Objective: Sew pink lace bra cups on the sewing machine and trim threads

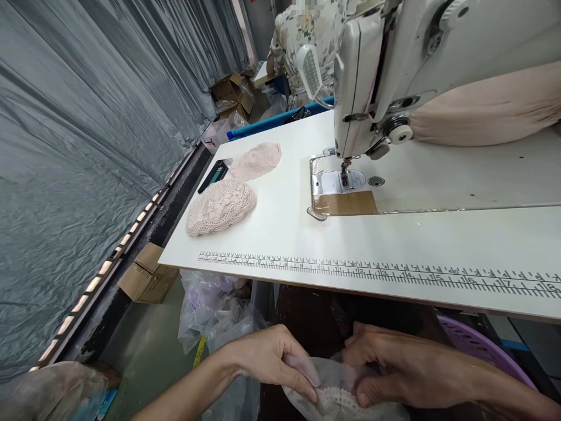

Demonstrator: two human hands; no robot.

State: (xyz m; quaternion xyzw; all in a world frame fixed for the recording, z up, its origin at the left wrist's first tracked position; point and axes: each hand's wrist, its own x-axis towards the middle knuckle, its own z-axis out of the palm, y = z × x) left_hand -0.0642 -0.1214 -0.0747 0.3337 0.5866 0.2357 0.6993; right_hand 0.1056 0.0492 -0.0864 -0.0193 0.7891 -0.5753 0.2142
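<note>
Step in hand looks like handling one sheer piece with lace trim (pixel 335 400), held low in front of the table (pixel 276 234), below its front edge. Left hand (pixel 278 356) pinches it between thumb and fingers at the lace; right hand (pixel 390 365) grips the other side, thumb on top, fingertips partly hidden. Bottom of the piece is out of frame.

My read: next move calls for keeping both pinches and the lace flat — thin cloth, likely to fold or slip.

Room: any lift has to clear the front edge, where the printed ruler (pixel 372 270) runs. Bare tabletop lies between the lace bundle (pixel 221 207) on the left and the sewing machine (pixel 363 76) — tightest near the presser foot (pixel 345 175). Below, plastic bags (pixel 214 310) crowd the left, purple basket (pixel 482 348) the right.
</note>
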